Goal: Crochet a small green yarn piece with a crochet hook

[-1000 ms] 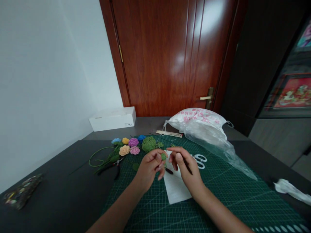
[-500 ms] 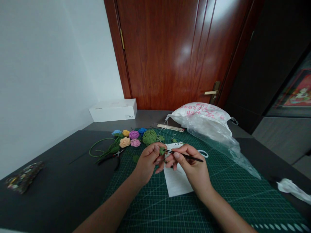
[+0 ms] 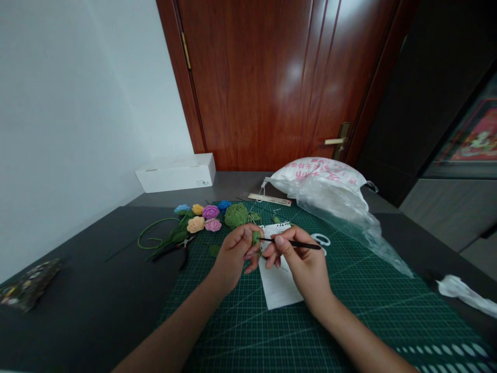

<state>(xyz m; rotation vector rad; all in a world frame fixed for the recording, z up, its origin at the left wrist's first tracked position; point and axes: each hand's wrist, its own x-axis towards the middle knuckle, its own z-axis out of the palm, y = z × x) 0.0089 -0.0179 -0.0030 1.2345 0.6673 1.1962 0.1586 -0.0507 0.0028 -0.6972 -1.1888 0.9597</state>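
My left hand (image 3: 233, 255) pinches a small green crocheted piece (image 3: 256, 237) between thumb and fingers. My right hand (image 3: 297, 261) grips a thin black crochet hook (image 3: 298, 243), its tip pushed into the green piece. Both hands hover above a white notepad (image 3: 277, 282) lying on the green cutting mat (image 3: 349, 311). A ball of green yarn (image 3: 236, 214) sits just beyond the hands, its thread running toward the piece.
Crocheted flowers (image 3: 202, 217) in several colours lie at the mat's left with green wire (image 3: 151, 234) and pliers (image 3: 174, 248). White scissors (image 3: 320, 239), a plastic bag (image 3: 330, 191), a white box (image 3: 174, 173) and a ruler (image 3: 269, 199) are nearby. A wooden door (image 3: 272, 77) stands behind.
The right hand has turned the hook level and pushed its tip into the green piece held by the left hand. The view has shifted slightly.
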